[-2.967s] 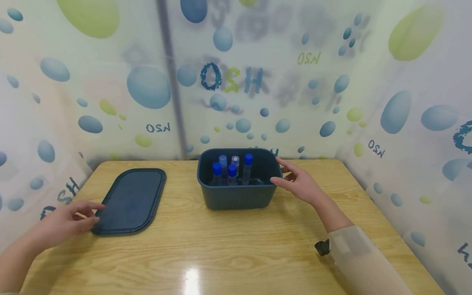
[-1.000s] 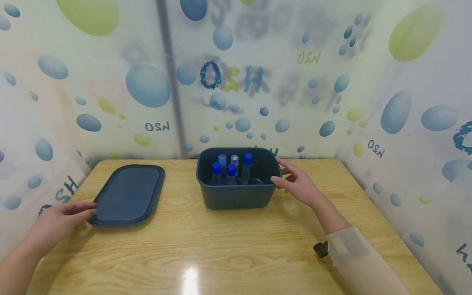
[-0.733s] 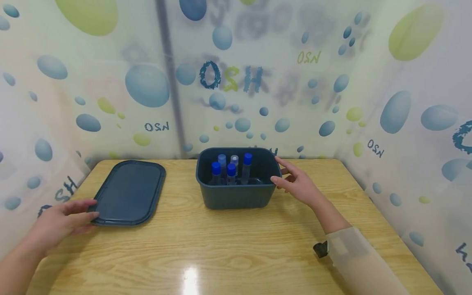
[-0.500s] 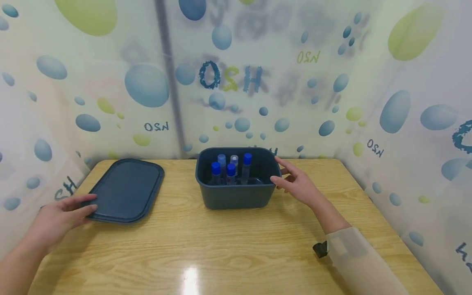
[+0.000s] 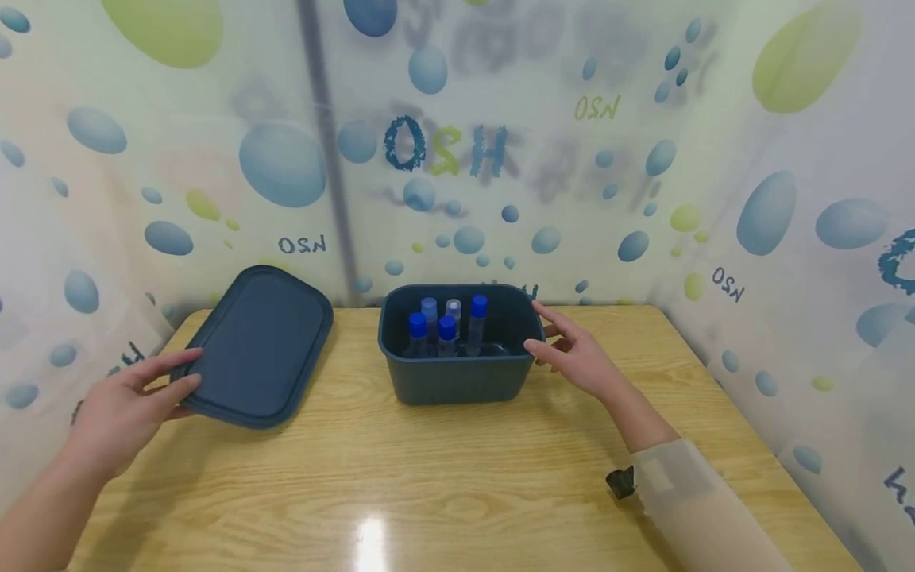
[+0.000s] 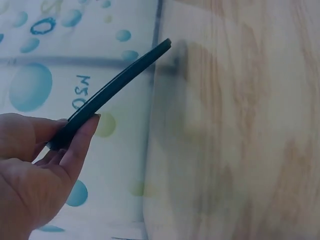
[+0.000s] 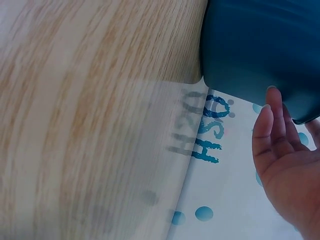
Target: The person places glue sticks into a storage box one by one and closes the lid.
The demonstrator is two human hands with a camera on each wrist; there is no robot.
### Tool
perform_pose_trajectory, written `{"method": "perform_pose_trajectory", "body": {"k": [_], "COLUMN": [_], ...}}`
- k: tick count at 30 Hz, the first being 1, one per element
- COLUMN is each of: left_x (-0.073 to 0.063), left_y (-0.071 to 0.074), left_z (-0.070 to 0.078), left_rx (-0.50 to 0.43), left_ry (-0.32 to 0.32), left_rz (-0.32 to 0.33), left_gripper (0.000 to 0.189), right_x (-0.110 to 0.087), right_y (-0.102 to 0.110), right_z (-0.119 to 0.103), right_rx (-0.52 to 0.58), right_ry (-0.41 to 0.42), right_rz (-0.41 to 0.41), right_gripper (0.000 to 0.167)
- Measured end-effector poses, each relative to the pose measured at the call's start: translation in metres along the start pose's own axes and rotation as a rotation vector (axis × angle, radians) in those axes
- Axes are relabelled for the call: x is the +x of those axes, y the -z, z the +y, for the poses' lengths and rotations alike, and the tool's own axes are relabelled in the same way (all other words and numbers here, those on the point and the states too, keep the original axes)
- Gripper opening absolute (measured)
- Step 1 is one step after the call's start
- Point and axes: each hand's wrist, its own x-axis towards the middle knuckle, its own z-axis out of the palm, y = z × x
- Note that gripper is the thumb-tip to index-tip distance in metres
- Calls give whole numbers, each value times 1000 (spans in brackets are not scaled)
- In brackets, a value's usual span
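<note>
My left hand [image 5: 125, 405] pinches the near-left edge of a dark blue rectangular lid [image 5: 257, 342], thumb on top and fingers beneath. The lid is tilted and raised off the table; the left wrist view shows the lid [image 6: 115, 87] edge-on between thumb and fingers of the left hand [image 6: 37, 170]. A matching deep storage bin [image 5: 461, 381] stands on the table. Inside it are several small clear tubes [image 5: 476, 330], most blue-capped, standing upright. My right hand [image 5: 579, 353] rests at the bin's right end, fingers loosely extended against its side [image 7: 265, 55].
The wood-grain table [image 5: 400, 485] carries the bin near its back edge. Behind and on both sides hang pale curtains [image 5: 572, 199] printed with blue and green drops. A small black object [image 5: 621, 482] sits by the right sleeve cuff.
My left hand has taken hold of the lid at its edge, then lifted and tilted it up off the table. My right hand and the bin stay in place.
</note>
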Motion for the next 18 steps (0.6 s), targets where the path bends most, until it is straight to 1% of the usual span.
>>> {"method": "perform_pose_trajectory", "body": {"k": [3, 9, 16, 18], "left_x": [-1, -3, 3, 6], "left_y": [-3, -9, -22, -26], "left_z": [11, 39, 71, 80], "left_rx": [26, 106, 196, 221], "left_ry": [-33, -95, -201, -229], "left_rz": [27, 78, 183, 201], "left_gripper": [62, 58, 50, 48], "right_x": [0, 1, 1, 1], "right_y": [0, 0, 0, 0], "right_z": [0, 0, 1, 1], "right_rx": [0, 6, 10, 11], "right_ry": [-2, -3, -10, -11], "right_rz": [1, 1, 4, 3], "right_gripper": [74, 74, 73, 73]}}
